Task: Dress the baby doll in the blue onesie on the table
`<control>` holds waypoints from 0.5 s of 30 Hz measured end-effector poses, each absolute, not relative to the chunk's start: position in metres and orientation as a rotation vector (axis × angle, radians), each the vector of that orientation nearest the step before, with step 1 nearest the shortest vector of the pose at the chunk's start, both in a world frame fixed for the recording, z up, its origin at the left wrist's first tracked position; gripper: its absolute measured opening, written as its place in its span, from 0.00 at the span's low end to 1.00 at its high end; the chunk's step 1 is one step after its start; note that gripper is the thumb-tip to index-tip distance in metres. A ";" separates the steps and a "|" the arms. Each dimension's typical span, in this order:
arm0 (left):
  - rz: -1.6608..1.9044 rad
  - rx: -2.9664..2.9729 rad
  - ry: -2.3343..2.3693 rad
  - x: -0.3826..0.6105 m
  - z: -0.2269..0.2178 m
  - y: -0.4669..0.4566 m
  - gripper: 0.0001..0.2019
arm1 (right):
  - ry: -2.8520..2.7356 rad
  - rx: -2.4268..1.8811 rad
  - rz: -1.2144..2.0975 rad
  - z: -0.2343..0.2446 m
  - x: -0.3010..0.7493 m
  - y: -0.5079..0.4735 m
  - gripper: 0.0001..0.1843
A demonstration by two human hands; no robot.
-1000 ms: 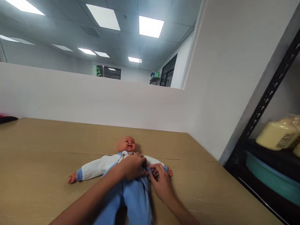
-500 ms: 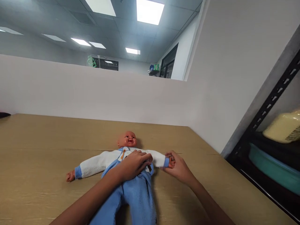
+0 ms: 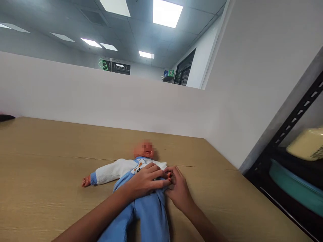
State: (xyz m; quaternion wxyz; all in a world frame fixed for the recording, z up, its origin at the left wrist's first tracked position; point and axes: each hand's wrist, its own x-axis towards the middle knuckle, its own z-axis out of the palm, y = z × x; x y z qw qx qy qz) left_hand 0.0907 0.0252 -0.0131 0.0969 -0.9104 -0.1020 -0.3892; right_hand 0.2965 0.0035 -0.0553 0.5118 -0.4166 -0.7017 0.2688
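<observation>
A baby doll [image 3: 148,208] in a white-sleeved top and blue overalls lies on its back, head toward the far wall. My left hand [image 3: 147,179] rests across its chest, thumb and fingers bent round the edge of the overalls near the doll's hand. My right hand [image 3: 179,190] is closed on the doll's small hand [image 3: 169,176] at the right, with that arm folded in toward the body. The doll's other arm [image 3: 108,173] stretches out to the left. My fingers partly hide the chest picture and the right-hand cuff.
The wooden table [image 3: 50,168] meets a low white wall [image 3: 113,104] at its far edge. To the right stands a black shelf rack [image 3: 290,127] holding a yellowish package [image 3: 306,144] and a teal tub [image 3: 292,186].
My right hand has moved left, bringing the doll's arm in against its body. My left fingers now reach close to the doll's hand. The whole view has shifted slightly.
</observation>
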 end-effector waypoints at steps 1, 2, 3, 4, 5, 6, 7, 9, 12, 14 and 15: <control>-1.206 -2.741 -0.339 0.091 -0.011 0.025 0.11 | -1.759 -0.978 0.633 -0.050 0.299 0.001 0.24; -1.262 -2.794 -0.391 0.092 -0.010 0.025 0.11 | -1.828 -0.949 0.629 -0.046 0.301 -0.003 0.24; -1.321 -2.843 -0.452 0.093 -0.008 0.026 0.11 | -1.886 -0.921 0.642 -0.042 0.304 -0.006 0.24; -1.375 -2.886 -0.510 0.094 -0.007 0.026 0.11 | -1.933 -0.900 0.672 -0.039 0.306 -0.011 0.22; -1.414 -2.919 -0.554 0.094 -0.006 0.027 0.11 | -1.963 -0.888 0.718 -0.037 0.306 -0.014 0.20; -1.443 -2.942 -0.591 0.095 -0.005 0.028 0.12 | -1.971 -0.884 0.775 -0.037 0.306 -0.017 0.16; -1.457 -2.963 -0.623 0.096 -0.004 0.029 0.13 | -1.945 -0.884 0.843 -0.038 0.304 -0.019 0.12; -1.456 -2.999 -0.721 0.098 -0.003 0.031 0.14 | -1.823 -0.879 0.986 -0.043 0.299 -0.018 0.09; -1.431 -3.007 -1.005 0.102 -0.002 0.036 0.13 | -1.499 -0.845 1.146 -0.055 0.290 -0.009 0.20; -1.399 -2.995 -1.155 0.103 -0.003 0.041 0.12 | -1.269 -0.826 1.227 -0.066 0.287 -0.002 0.21; -1.378 -2.986 -1.202 0.103 -0.004 0.043 0.12 | -1.176 -0.820 1.245 -0.071 0.285 0.002 0.21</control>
